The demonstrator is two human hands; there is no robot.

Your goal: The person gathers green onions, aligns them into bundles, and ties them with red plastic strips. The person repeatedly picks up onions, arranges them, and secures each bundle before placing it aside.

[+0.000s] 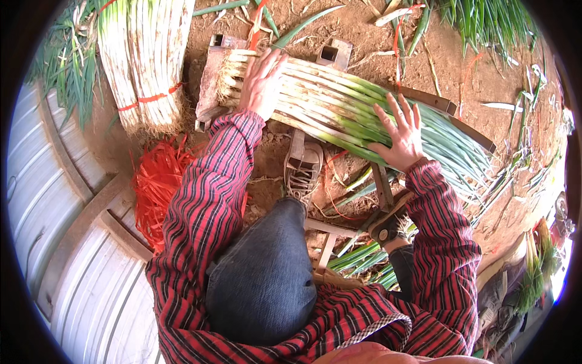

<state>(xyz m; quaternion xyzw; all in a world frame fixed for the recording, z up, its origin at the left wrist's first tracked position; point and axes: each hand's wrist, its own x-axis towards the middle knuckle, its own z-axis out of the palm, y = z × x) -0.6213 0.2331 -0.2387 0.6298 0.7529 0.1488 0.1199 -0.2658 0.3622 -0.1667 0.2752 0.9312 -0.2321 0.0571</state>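
Note:
A layer of long green onions point(327, 98) lies across a low metal stand, white root ends to the left and green leaves to the right. My left hand point(262, 84) rests flat on the white stalks near the roots. Just beyond the root tips stands the stand's rusty end plate point(210, 79). Over the green part, my right hand point(401, 134) is spread with fingers apart, touching the leaves. Red plastic ties point(255, 27) trail from the stand behind the onions. The palms and the stalks under them are hidden.
Tied green onion bundles point(157, 68) lie at upper left. A heap of red plastic strips point(157, 191) sits beside my left arm, near a corrugated metal panel point(104, 291). My shoe point(303, 170) is below the stand. More onion leaves point(489, 25) lie at upper right on bare soil.

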